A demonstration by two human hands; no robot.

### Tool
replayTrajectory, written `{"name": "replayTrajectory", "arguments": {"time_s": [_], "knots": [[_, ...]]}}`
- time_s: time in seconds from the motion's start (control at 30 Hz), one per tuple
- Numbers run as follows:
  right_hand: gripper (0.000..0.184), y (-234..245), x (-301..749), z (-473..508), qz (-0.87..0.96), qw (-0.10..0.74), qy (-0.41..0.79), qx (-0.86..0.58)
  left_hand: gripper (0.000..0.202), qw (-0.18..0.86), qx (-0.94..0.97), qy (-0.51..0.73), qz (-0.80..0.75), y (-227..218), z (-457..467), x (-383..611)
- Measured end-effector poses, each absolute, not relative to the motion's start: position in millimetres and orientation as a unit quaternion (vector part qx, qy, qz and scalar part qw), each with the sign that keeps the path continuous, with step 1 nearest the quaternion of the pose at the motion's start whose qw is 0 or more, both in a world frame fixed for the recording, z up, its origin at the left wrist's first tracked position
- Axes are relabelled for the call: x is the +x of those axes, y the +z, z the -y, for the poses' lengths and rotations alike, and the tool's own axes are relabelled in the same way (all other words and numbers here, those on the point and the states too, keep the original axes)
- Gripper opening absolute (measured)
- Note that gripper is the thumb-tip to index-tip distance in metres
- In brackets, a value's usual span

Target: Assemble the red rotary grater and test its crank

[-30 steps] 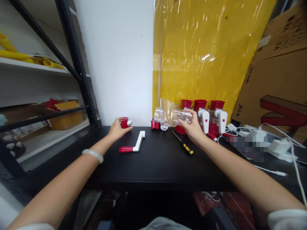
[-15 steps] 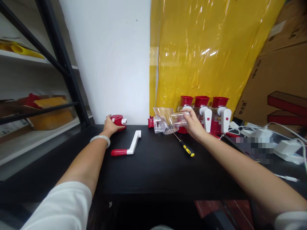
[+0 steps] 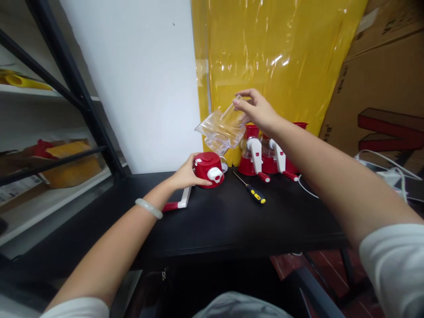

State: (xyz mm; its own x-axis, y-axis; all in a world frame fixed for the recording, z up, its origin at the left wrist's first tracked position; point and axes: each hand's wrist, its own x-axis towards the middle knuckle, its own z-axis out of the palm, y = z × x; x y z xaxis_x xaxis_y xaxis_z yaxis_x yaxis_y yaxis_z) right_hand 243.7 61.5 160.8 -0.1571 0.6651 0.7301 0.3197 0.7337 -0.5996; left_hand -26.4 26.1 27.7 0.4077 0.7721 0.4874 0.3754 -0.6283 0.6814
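Observation:
My left hand (image 3: 186, 176) grips a round red base with a white knob (image 3: 209, 169), which rests on the black table (image 3: 232, 221). Above it, my right hand (image 3: 256, 109) holds a clear plastic housing (image 3: 221, 128) lifted in the air and tilted, its wide mouth pointing left. A white crank with a red handle (image 3: 179, 204) lies on the table under my left wrist. A yellow-handled screwdriver (image 3: 252, 192) lies just right of the red base.
Assembled red-and-white units (image 3: 261, 154) stand in a row at the back against yellow plastic sheeting (image 3: 271, 62). Cardboard boxes (image 3: 380, 88) rise at the right, with white cables (image 3: 380, 163) beside them. A black shelving rack (image 3: 66, 88) stands at the left.
My left hand has brought the red base right, toward the table's middle. My right hand has raised the clear housing from near the table to above the base.

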Motion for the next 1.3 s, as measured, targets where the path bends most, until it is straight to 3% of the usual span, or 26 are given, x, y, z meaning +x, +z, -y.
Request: {"name": "replayTrajectory", "arguments": {"time_s": [0.23, 0.43, 0.7, 0.87, 1.0, 1.3], "knots": [[0.046, 162.3, 233.0, -38.0, 0.824, 0.402, 0.162, -0.364, 0.108, 0.376, 0.805, 0.31, -0.337, -4.5, -22.9, -2.9], [0.042, 145.3, 221.4, -45.8, 0.853, 0.336, 0.165, -0.364, 0.115, 0.42, 0.791, 0.3, -0.328, -21.2, -29.0, -8.7], [0.048, 141.0, 206.3, -55.9, 0.864, 0.319, 0.185, -0.341, 0.108, 0.4, 0.793, 0.304, -0.345, -25.9, -25.5, -6.9], [0.056, 149.0, 198.1, -46.7, 0.855, 0.323, 0.123, -0.387, 0.109, 0.312, 0.798, 0.359, -0.37, -28.3, -23.2, 1.3], [0.052, 151.1, 186.2, -45.0, 0.85, 0.3, 0.061, -0.43, 0.111, 0.281, 0.791, 0.359, -0.408, -30.0, -20.5, 4.9], [0.058, 138.1, 168.6, -51.2, 0.839, 0.247, -0.026, -0.484, 0.081, 0.349, 0.761, 0.359, -0.413, -26.0, -17.4, 5.5]]}}
